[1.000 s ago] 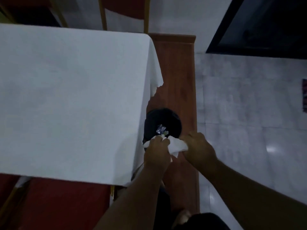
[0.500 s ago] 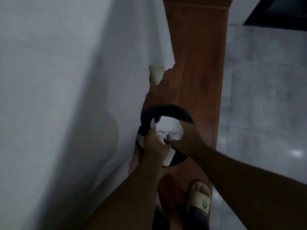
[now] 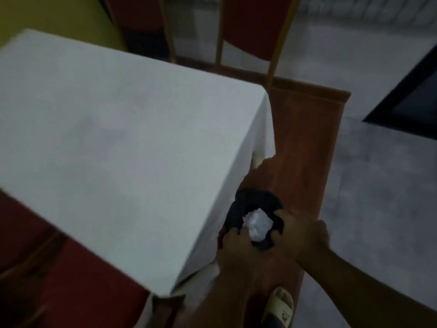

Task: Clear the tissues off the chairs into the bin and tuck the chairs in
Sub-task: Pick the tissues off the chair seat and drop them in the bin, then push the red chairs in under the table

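Hands meet over the bin: left hand [image 3: 233,247] and right hand [image 3: 301,235] both grasp the black liner's rim [image 3: 250,202], fingers curled on it. Between them sits the crumpled tissue [image 3: 257,223], already inside the bin. Light, soft paper, it likely needs only a loose pinch anywhere. Beyond, the cloth-covered worktop [image 3: 118,138] and red chairs [image 3: 253,27].
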{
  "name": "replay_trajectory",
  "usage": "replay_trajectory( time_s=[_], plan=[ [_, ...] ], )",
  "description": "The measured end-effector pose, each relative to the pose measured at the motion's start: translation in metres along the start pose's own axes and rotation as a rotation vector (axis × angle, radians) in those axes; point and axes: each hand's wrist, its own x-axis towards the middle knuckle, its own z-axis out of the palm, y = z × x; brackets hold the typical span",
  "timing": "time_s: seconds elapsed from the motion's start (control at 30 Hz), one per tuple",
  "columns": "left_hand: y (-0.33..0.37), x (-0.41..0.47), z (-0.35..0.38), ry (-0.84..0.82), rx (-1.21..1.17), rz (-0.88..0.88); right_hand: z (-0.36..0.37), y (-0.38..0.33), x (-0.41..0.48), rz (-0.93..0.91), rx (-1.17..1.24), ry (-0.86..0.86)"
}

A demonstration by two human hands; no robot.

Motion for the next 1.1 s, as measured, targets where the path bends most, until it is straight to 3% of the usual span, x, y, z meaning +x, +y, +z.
replay_trajectory(
  time_s=[0.1,0.27,0.33,0.53,0.77,0.97,1.1],
  plan=[
    [-0.007,-0.076,-0.042,0.25,-0.043,0.089,-0.044,-0.045,-0.049,-0.035,-0.006,0.084],
    [-0.069,-0.167,-0.125,0.404,-0.057,0.111,-0.083,-0.178,-0.13,-0.195,-0.036,0.229],
    [-0.119,-0.199,-0.16,0.519,-0.048,0.115,-0.074,-0.235,-0.162,-0.261,-0.03,0.27],
    [-0.299,-0.301,-0.256,0.663,0.031,-0.001,-0.023,-0.4,-0.243,-0.375,-0.047,0.24],
    [-0.443,-0.351,-0.334,0.74,0.05,-0.184,0.015,-0.554,-0.275,-0.529,-0.085,0.194],
    [-0.508,-0.34,-0.377,0.745,0.075,-0.303,0.041,-0.648,-0.254,-0.646,-0.149,0.121],
    [-0.544,-0.332,-0.401,0.711,0.146,-0.283,0.057,-0.684,-0.244,-0.629,-0.113,0.071]
  ],
)
